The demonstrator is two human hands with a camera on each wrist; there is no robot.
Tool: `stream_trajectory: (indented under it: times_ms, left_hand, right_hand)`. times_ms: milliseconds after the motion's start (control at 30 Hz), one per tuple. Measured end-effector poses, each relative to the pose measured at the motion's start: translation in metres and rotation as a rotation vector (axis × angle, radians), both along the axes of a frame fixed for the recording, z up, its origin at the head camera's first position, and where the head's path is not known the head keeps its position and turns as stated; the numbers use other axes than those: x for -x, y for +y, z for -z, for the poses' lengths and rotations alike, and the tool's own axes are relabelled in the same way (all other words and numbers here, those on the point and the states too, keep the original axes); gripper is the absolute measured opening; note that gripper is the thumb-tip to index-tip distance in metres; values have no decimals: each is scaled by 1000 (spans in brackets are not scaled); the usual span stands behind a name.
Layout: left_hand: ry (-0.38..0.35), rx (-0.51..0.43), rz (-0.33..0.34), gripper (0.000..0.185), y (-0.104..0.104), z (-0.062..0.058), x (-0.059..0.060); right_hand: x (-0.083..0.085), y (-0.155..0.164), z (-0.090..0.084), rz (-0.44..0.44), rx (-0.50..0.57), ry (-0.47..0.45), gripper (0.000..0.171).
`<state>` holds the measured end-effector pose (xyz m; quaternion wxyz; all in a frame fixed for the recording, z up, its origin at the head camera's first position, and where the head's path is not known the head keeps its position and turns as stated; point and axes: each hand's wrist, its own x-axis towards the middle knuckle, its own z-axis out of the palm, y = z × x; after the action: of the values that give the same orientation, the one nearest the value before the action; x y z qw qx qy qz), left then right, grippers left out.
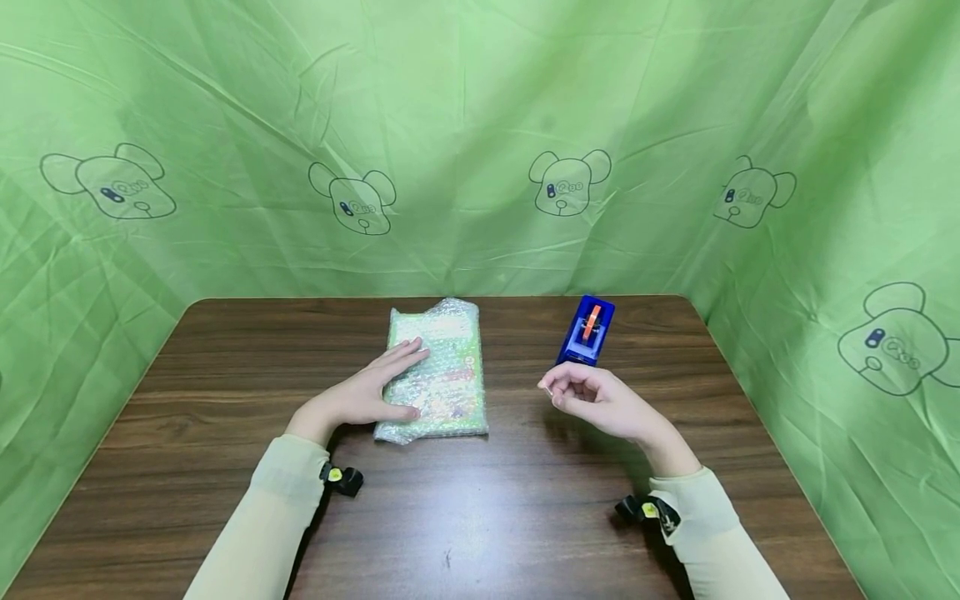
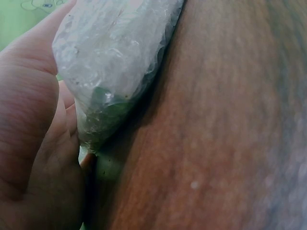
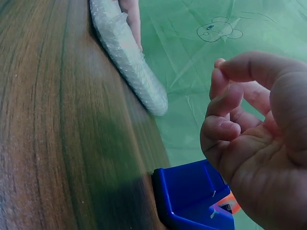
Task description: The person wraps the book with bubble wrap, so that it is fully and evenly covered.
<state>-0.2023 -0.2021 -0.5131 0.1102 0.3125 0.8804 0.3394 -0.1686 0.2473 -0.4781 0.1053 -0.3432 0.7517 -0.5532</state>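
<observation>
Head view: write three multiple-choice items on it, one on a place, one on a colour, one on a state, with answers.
1. Where does the flat bubble-wrapped package lie?
A. under the left hand
B. on the floor
C. atop the dispenser

2. What colour is the boxy plastic tape dispenser?
A. red
B. blue
C. white

3. How is the right hand?
A. gripping the dispenser
B. flat on the brown wooden table
C. loosely curled, holding nothing

Answers: 1 A, straight fingers rest on the package. 2 B, blue body with an orange part. 3 C, curled fingers, no object inside.
</observation>
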Motion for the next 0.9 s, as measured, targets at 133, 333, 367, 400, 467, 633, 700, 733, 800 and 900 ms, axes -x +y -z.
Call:
stream_trajectory:
  times_ms: [133, 333, 367, 400, 467, 633, 700, 733, 800, 900]
  left_hand:
    - [2, -1, -1, 103, 0, 0, 0]
    - [1, 0, -2, 103, 0, -1, 0]
    - [1, 0, -2, 103, 0, -1, 0]
    - [1, -1, -3, 103, 0, -1, -1]
    - [-1, -3, -3, 103, 0, -1, -1]
    - [-3, -5, -4, 103, 0, -1, -1]
    - [-5, -4, -5, 103, 1, -1, -1]
    - [-5, -4, -6, 102, 1, -1, -1]
    - [-5, -3, -7, 103, 1, -1, -2]
    - [-6, -2, -8, 103, 1, -1, -2]
  right_hand:
    - [1, 0, 2, -16, -15, 8, 26]
    - [3, 0, 5, -27, -41, 43, 29]
    - [3, 0, 6, -27, -46, 52, 29]
    - [3, 0, 6, -27, -49, 60, 29]
    - [4, 0, 7, -25, -54, 69, 29]
    - [4, 0, 8, -31, -71, 86, 26]
    - [4, 0, 9, -31, -83, 91, 24]
    - [3, 0, 9, -29, -88, 90, 23]
    - [3, -1, 9, -26, -93, 88, 21]
    - [3, 0, 11, -26, -88, 90, 20]
